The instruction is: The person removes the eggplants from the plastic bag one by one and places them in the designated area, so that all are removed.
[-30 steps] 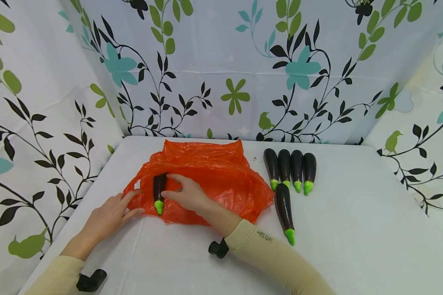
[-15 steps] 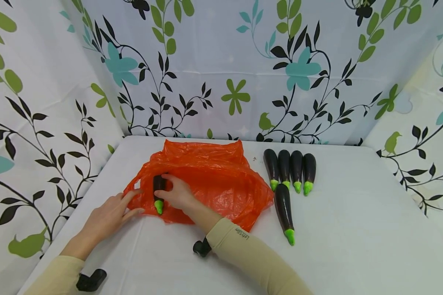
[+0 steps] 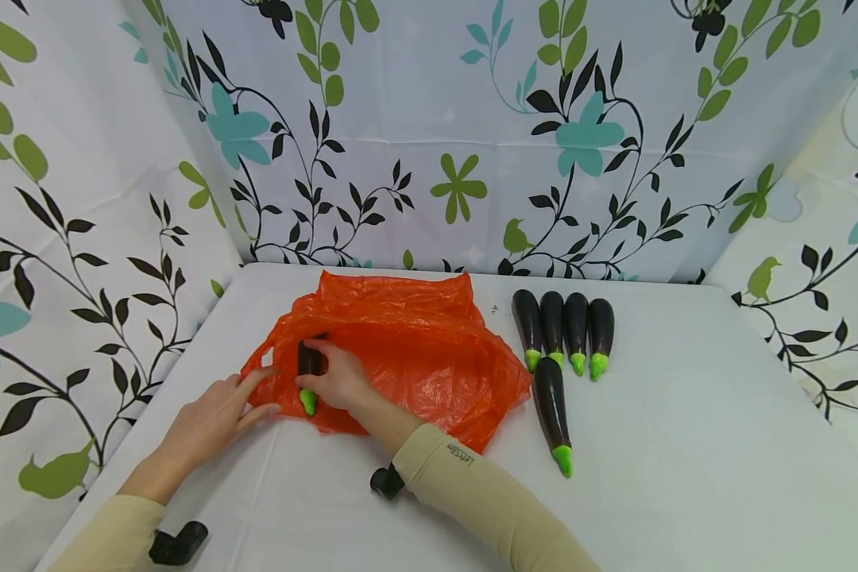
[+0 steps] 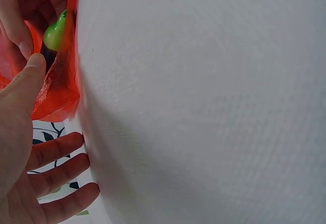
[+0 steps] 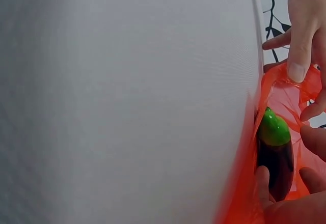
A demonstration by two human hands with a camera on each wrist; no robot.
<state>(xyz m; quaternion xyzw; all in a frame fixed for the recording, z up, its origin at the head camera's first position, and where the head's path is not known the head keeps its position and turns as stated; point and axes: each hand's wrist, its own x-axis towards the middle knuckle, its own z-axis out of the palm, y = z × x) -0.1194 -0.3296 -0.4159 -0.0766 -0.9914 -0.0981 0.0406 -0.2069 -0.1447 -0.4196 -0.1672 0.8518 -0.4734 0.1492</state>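
My right hand (image 3: pixel 339 380) reaches into an orange plastic bag (image 3: pixel 436 373) and grips a dark eggplant (image 3: pixel 309 362) with a green cap, thumb on one side and fingers on the other. The eggplant lies lengthwise near the bag's left end, cap toward me, in the right wrist view at the bag's mouth. My left hand (image 3: pixel 210 417) touches the bag's left edge with thumb and index finger, spread apart. Its other fingers extend straight in the left wrist view. Part of the eggplant is hidden behind my right fingers.
Several eggplants (image 3: pixel 576 330) lie side by side right of the bag, caps toward me. One more eggplant (image 3: pixel 552 405) lies in front of them. All rest on a white table (image 3: pixel 658 461), with a patterned curtain (image 3: pixel 429 103) behind.
My right hand has moved slightly left and its fingers have come together around the eggplant. The eggplant and bag have barely shifted. My left hand stays in place.
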